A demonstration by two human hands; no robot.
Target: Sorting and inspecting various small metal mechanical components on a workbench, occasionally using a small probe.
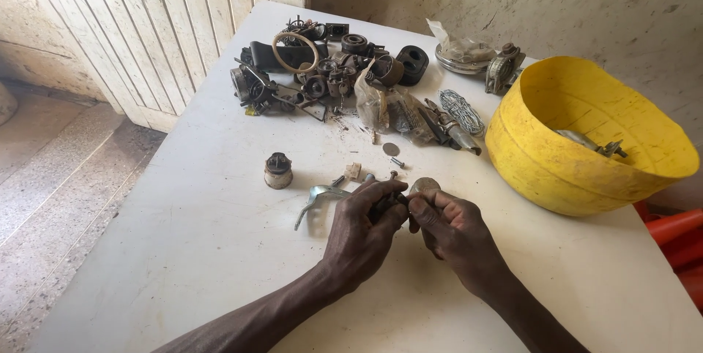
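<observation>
Both of my hands meet over the middle of the white table (190, 250). My left hand (362, 232) has its fingers curled around a small dark part, mostly hidden by the fingers. My right hand (450, 228) pinches a small round grey metal piece (425, 185) at its fingertips, touching the left hand. A curved metal lever (316, 198) lies just left of my left hand. A small cylindrical knob (278, 170) stands further left. A screw (396, 162) and a round washer (391, 149) lie just beyond my hands.
A pile of dark mechanical parts (322, 67) and a clear bag of pieces (384, 104) sit at the table's far side. A coil of wire (461, 110) lies beside them. A big yellow bowl (571, 170) with metal parts stands at right. Orange objects (677, 239) lie beyond the right edge.
</observation>
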